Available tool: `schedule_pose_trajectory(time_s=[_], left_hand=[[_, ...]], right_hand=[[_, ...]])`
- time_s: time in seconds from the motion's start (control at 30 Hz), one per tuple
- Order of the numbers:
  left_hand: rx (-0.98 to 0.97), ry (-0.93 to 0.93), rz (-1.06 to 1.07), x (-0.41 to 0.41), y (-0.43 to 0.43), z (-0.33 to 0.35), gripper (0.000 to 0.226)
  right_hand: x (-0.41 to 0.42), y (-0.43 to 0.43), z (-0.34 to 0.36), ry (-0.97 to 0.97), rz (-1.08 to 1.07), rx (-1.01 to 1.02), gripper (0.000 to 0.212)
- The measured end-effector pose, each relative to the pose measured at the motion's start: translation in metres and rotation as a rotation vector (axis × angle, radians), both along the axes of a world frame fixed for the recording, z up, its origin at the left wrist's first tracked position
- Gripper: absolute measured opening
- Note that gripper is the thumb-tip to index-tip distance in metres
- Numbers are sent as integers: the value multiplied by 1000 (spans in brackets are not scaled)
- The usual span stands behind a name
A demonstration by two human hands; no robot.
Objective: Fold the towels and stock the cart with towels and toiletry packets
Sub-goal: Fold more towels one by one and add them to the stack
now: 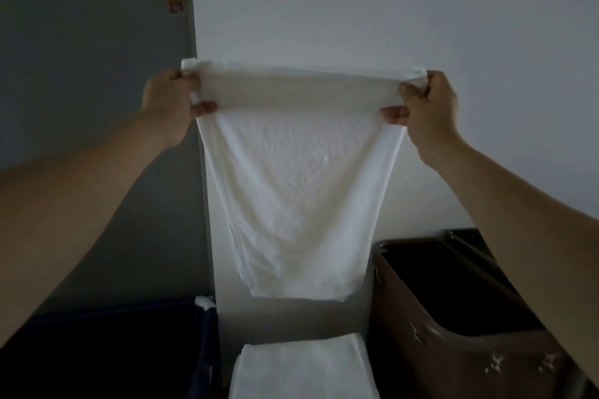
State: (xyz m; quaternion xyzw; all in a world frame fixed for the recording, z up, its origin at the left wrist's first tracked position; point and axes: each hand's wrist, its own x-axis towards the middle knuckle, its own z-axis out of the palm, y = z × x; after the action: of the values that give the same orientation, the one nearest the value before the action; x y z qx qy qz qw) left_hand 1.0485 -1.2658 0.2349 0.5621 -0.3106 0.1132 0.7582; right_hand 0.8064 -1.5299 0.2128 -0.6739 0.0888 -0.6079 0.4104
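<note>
I hold a white towel [298, 178] up in the air in front of a wall. My left hand [168, 104] pinches its top left corner and my right hand [428, 107] pinches its top right corner, so the top edge is stretched flat between them. The towel hangs doubled, its lower fold ending above a stack of folded white towels [304, 369] at the bottom centre.
A brown open bin [453, 327] with a dark inside stands at the lower right. A dark blue fabric container [129, 350] is at the lower left. Behind is a grey door or panel [97, 74] on the left and a white wall [389, 10].
</note>
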Motion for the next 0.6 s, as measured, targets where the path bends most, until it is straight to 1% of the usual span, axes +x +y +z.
schedule_pose_trajectory(time_s=[0.1, 0.23, 0.37, 0.43, 0.5, 0.53, 0.6], left_hand=[[-14, 118, -140, -26, 34, -31, 7], [63, 173, -217, -60, 89, -89, 7], [251, 319, -324, -102, 140, -163, 14], [336, 396, -365, -124, 159, -196, 15], [441, 436, -397, -138, 177, -219, 9], [511, 434, -413, -142, 185, -226, 7], [623, 436, -457, -144, 199, -236, 9]], right_hand=[[-33, 27, -32, 50, -2, 19, 12], [-77, 74, -91, 168, -31, 49, 11], [-120, 122, -159, 367, -65, 187, 3], [-140, 141, -186, 483, -91, 245, 12], [-159, 154, -205, 570, -68, 292, 20], [-168, 158, -212, 608, -60, 292, 22], [-184, 162, -219, 686, -84, 253, 23]])
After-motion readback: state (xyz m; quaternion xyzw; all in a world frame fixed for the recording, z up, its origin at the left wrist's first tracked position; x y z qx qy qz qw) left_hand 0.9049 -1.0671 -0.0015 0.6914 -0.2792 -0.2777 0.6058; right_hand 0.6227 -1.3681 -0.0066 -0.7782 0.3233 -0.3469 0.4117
